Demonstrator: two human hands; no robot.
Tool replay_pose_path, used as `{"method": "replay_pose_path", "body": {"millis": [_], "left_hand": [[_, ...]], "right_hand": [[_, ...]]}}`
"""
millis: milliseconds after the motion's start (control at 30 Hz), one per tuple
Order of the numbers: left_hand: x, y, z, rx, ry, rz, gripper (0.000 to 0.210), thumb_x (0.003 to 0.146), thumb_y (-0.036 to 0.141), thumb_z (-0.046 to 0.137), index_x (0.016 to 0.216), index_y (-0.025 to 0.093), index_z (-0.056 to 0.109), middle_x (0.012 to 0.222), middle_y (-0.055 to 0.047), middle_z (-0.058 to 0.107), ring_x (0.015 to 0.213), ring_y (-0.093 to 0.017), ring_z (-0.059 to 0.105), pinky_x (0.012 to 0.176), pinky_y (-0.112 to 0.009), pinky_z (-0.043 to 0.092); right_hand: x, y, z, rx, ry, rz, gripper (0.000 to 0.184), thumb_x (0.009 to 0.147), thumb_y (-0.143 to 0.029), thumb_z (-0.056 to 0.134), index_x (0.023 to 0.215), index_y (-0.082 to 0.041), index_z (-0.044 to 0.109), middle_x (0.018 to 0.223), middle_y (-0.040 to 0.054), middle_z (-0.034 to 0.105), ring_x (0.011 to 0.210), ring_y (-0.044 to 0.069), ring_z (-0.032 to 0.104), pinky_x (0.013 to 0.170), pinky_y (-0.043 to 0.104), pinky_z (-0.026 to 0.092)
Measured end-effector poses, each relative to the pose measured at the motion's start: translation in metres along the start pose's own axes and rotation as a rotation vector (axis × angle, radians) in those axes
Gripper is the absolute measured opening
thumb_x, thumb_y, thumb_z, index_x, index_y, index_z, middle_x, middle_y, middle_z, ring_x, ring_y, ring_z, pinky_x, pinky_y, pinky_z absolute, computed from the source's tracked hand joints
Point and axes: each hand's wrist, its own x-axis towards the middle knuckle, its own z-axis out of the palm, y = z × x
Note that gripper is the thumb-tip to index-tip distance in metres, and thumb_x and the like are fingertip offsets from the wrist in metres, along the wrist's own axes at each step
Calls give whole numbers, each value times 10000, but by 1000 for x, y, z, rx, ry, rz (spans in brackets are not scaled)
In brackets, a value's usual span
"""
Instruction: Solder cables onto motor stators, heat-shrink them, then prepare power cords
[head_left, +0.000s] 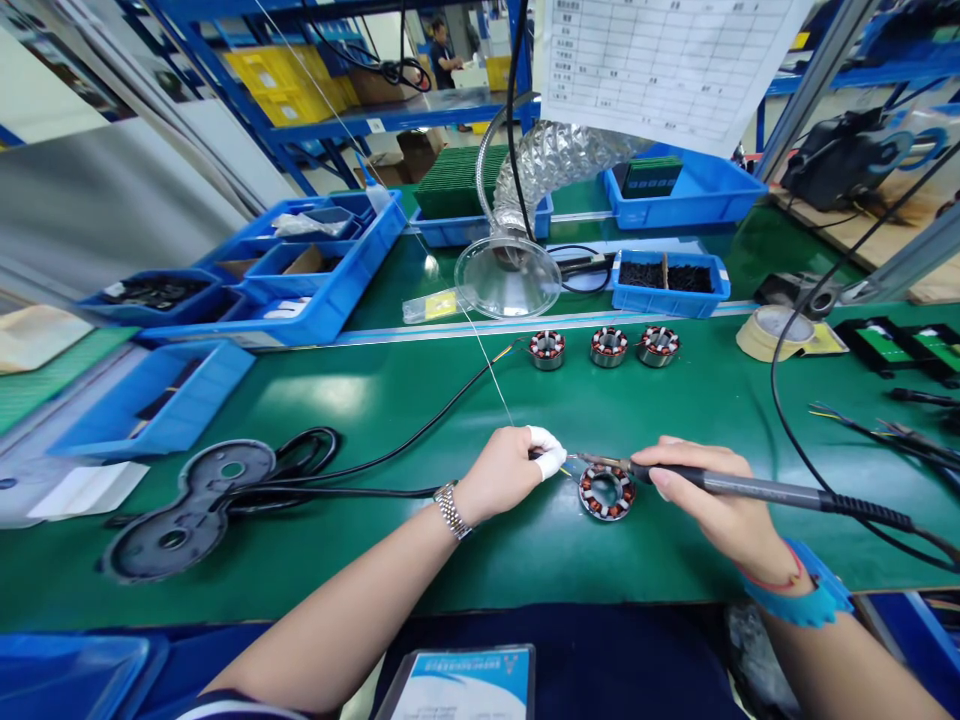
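Observation:
My left hand, with white finger cots on its fingertips, is closed in a pinch at the left edge of a motor stator. A thin strand of solder wire runs down from above into this pinch. Short coloured leads show by the fingertips; exactly which ones are gripped is hidden. A soldering iron lies in my right hand, fingers wrapped round its grip. Its tip points left, over the stator's upper edge and close to my left fingertips. The stator, with copper windings, rests flat on the green bench.
Three more stators stand in a row behind my hands. A funnel-shaped fume hood hangs above them. Black cables run from a grey housing at left. Blue bins, a tape roll and loose wires surround the work area.

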Motion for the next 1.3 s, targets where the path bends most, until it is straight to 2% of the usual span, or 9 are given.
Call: {"method": "replay_pose_path", "body": {"millis": [200, 367, 667, 867, 1133, 1300], "left_hand": [[0, -2, 0, 17, 5, 9, 179, 740, 248, 493, 647, 135, 596, 648, -16, 614, 620, -141, 537, 575, -222, 379], [1, -3, 1, 16, 9, 10, 175, 738, 241, 491, 639, 137, 590, 639, -13, 608, 616, -139, 534, 575, -220, 380], [2, -3, 2, 6, 18, 9, 172, 735, 249, 509, 637, 135, 593, 639, -11, 613, 616, -139, 542, 578, -218, 388], [3, -3, 2, 11, 17, 14, 173, 738, 244, 506, 641, 134, 597, 642, -12, 618, 617, -139, 547, 579, -219, 391], [4, -4, 2, 22, 19, 11, 178, 743, 251, 504, 650, 134, 602, 662, -23, 631, 638, -150, 562, 592, -229, 402], [4, -3, 2, 15, 15, 1, 171, 736, 245, 507, 657, 134, 610, 673, -29, 643, 649, -155, 573, 604, -232, 410]], "right_hand": [[0, -1, 0, -7, -12, -13, 132, 787, -241, 565, 835, -245, 688, 818, -2, 720, 811, 178, 659, 875, 325, 465], [-1, -1, -1, -3, 20, -16, 128, 782, -224, 570, 828, -244, 688, 812, -6, 720, 810, 174, 660, 864, 310, 466], [-2, 1, 1, 11, -2, -27, 129, 783, -215, 571, 837, -241, 685, 804, -7, 716, 780, 161, 654, 818, 297, 480], [-2, 3, -1, 0, 54, -12, 129, 782, -225, 572, 839, -245, 686, 773, -9, 718, 808, 169, 659, 893, 320, 452], [-2, 2, 2, 3, 3, -20, 133, 788, -224, 564, 839, -242, 686, 791, -4, 716, 779, 167, 658, 830, 307, 482], [-3, 2, -3, -4, 63, -6, 132, 783, -222, 565, 827, -247, 687, 774, -6, 718, 805, 175, 660, 861, 315, 473]]}}
